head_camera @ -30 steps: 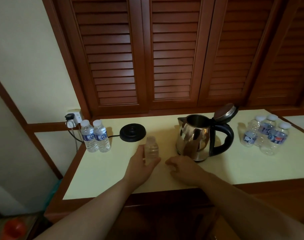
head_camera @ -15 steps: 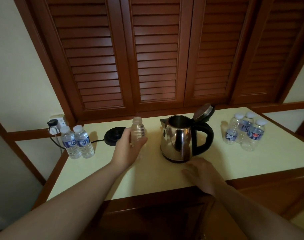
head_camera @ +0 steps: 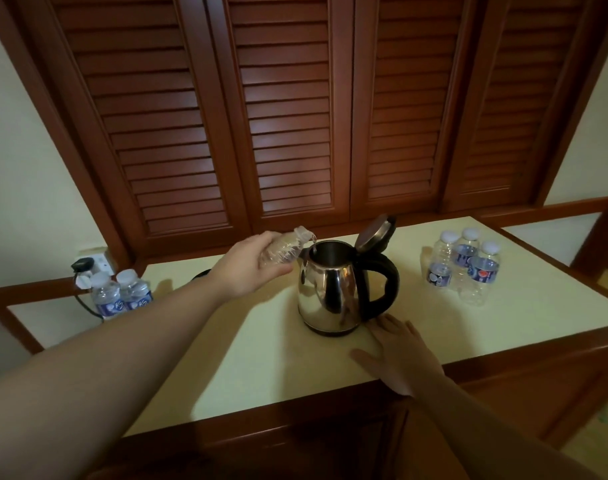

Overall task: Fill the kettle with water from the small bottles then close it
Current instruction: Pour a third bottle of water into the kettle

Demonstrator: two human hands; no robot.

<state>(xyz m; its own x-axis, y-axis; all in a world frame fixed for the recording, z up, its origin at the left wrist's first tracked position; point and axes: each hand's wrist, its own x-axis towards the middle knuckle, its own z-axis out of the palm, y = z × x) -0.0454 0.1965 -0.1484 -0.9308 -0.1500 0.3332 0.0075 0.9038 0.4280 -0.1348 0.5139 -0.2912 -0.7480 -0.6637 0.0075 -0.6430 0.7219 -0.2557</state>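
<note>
While over kettle (head_camera: 333, 289), left grip (head_camera: 250, 268) round bottle (head_camera: 285, 249).

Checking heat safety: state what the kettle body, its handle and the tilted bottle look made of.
Kettle body: polished metal, probably stainless steel, with mirror reflections. Handle: glossy black, likely plastic. Tilted bottle in the left hand: thin clear plastic, see-through and crinkled.

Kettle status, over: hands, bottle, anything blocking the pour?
Left hand grips tilted bottle, mouth over open kettle, pouring. Right hand flat on counter beside kettle base. Lid up, nothing blocking.
</note>
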